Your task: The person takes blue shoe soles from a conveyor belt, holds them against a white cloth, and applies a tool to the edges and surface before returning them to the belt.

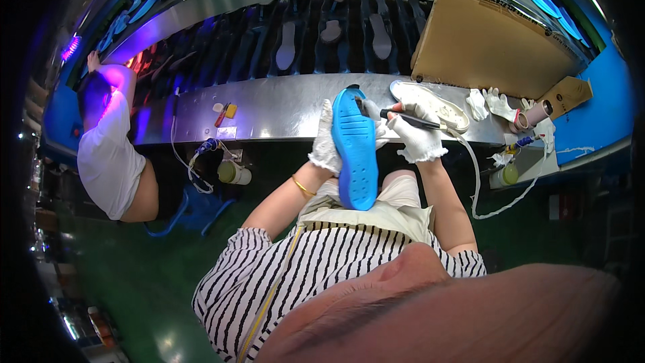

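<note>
My left hand (pixel 326 142), in a white glove with bare fingertips, grips a blue shoe sole (pixel 356 154) along its left side. The sole stands tilted over my lap, its grooved and holed face toward me. In my gloved right hand (pixel 418 136) is a black-handled brush (pixel 410 119), its dark bristles touching the sole's upper right part. A white tube (pixel 474 181) runs from near the brush's rear end down and round to the right. Beyond my right hand, a white shoe sole (pixel 449 110) lies on the metal bench.
The steel bench edge (pixel 269 111) crosses in front of me, with a conveyor (pixel 255 40) carrying soles behind it. A cardboard box (pixel 497 40) stands at right, near white gloves (pixel 498 103) and a pink cup (pixel 535 114). Another person (pixel 114 154) works at far left.
</note>
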Demonstrator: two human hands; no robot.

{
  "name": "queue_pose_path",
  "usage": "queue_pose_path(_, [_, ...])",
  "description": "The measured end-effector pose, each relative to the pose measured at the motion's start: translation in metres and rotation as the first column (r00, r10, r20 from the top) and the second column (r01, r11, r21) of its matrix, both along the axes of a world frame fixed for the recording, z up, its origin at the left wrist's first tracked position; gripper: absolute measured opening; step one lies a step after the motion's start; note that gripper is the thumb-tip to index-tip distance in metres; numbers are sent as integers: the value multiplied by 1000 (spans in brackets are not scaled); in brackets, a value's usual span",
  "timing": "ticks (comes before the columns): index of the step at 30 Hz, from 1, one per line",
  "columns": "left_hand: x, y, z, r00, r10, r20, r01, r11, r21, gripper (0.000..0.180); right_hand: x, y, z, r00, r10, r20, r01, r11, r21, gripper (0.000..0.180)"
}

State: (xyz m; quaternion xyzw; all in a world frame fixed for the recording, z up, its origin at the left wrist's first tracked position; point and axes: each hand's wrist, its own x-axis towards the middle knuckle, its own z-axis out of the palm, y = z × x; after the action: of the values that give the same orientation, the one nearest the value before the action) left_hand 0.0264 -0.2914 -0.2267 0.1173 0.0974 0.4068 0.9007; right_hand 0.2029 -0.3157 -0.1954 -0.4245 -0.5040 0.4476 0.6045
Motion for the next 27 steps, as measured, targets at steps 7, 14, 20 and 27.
queue_pose_path(7, [38, 9, -38, 963, 245, -109, -235, 967, 103, 72, -16, 1, -10, 969, -185, 162, 153, 969, 192, 18])
queue_pose_path(14, [23, 13, -29, 964, 200, -174, -185, 978, 99, 75, -7, -6, -20, 997, -66, 48, 62, 994, 94, 26])
queue_pose_path(20, [12, 13, -21, 953, 178, -245, -156, 982, 108, 77, -15, -23, -19, 977, 105, 187, -138, 976, 170, 23])
queue_pose_path(27, [8, 14, -9, 960, 89, -264, -71, 995, 77, 86, -11, -31, -23, 920, 35, 390, -151, 951, 270, 22])
